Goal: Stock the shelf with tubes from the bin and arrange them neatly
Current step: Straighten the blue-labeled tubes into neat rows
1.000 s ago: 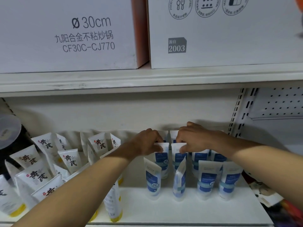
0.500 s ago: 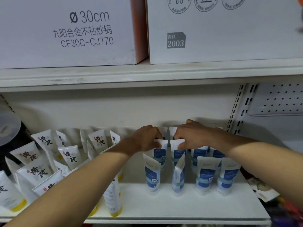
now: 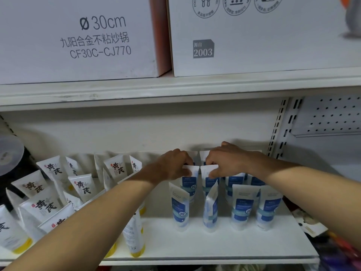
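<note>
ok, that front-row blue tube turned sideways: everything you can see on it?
The sideways blue tube is white and looks like glossy plastic, with a blue label and a pale band. It stands cap-down on the white shelf, crimped end up and tilted slightly right. Its narrow edge faces the camera, while its front-row neighbours face forward. It is second from left of four. Behind it, the left hand pinches the left second-row tube and the right hand the right second-row tube; neither touches it.

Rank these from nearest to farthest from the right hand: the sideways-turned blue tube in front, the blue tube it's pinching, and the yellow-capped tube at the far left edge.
1. Pinched blue tube, held in the right hand by its top.
2. Sideways-turned blue tube, front row, just in front of that hand.
3. Yellow-capped tube, far left edge.
</note>
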